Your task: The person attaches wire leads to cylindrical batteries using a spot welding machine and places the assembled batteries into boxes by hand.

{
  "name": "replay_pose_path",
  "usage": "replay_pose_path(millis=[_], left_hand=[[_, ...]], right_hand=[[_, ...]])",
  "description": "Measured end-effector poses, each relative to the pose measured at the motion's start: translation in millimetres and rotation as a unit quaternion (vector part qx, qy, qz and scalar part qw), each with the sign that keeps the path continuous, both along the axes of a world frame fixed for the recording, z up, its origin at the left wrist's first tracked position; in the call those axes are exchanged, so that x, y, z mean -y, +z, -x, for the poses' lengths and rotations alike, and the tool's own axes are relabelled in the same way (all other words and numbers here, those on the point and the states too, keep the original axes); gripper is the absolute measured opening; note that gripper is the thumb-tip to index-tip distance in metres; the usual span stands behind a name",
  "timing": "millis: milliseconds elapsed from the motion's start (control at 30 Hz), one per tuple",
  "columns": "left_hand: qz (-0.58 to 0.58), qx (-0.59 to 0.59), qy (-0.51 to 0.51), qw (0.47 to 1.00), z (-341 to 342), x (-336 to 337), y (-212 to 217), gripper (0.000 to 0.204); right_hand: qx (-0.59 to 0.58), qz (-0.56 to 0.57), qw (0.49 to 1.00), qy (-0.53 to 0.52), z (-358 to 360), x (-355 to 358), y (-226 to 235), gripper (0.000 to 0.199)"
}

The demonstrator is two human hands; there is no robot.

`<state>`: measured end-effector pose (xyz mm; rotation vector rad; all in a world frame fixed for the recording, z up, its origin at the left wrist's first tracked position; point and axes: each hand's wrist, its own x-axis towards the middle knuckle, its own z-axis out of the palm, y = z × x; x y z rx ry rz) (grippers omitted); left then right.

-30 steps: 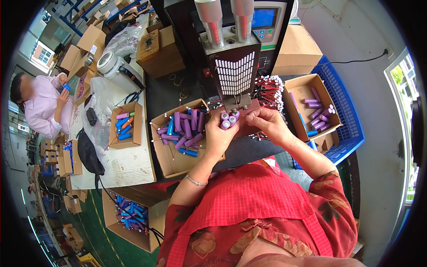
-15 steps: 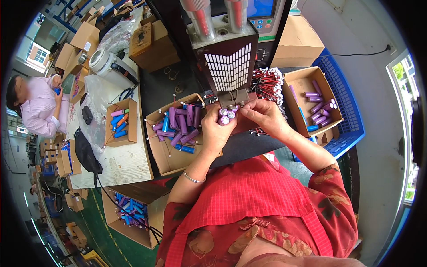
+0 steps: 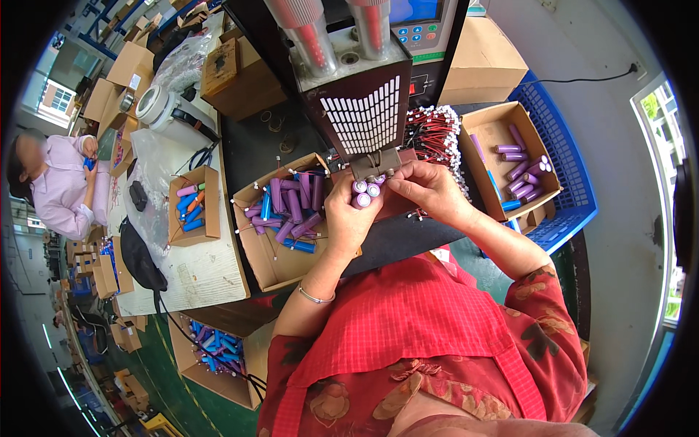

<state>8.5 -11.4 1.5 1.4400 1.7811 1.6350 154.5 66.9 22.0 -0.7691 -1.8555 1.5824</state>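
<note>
Bench (image 3: 240, 156) w/ brown box (image 3: 273, 251) (purple cells (image 3: 291, 207))

Green floor (image 3: 156, 379), grey wall (image 3: 582, 44), bright window (image 3: 662, 116).

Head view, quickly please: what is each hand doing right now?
Left hand: closed around a cluster of purple cylindrical battery cells.
Right hand: fingers curled, touching the same cluster under the machine; a full grip cannot be told.

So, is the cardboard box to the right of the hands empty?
No, the cardboard box on the right holds several purple cylindrical cells along its far side.
</note>
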Motion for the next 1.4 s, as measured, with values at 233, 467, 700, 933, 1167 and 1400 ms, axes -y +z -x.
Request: replay_pose_path(millis=[233,467,700,933,1167,1400], left_hand=[[0.098,0.57,-0.071,0.813,3,35,14,0.017],[0.094,0.703,-0.145,0.69,4,36,9,0.029],[0.128,0.652,-0.132,0.735,15,33,15,0.033],[0.104,0.583,-0.15,0.792,16,32,16,0.034],[0.048,0.216,-0.068,0.973,6,16,6,0.025],[0.016,0.045,-0.011,0.999,8,9,-3,0.018]], right_hand=[[-0.035,-0.019,0.999,-0.037,-7,11,-4,0.008],[-0.074,-0.408,0.896,0.16,-7,19,24,0.028],[0.081,-0.248,0.952,0.161,-37,5,40,0.053],[0.073,0.035,0.995,0.062,-35,19,21,0.017],[-0.015,0.105,0.993,-0.044,-7,22,11,0.021],[-0.019,0.233,0.972,-0.006,5,8,9,0.024]])
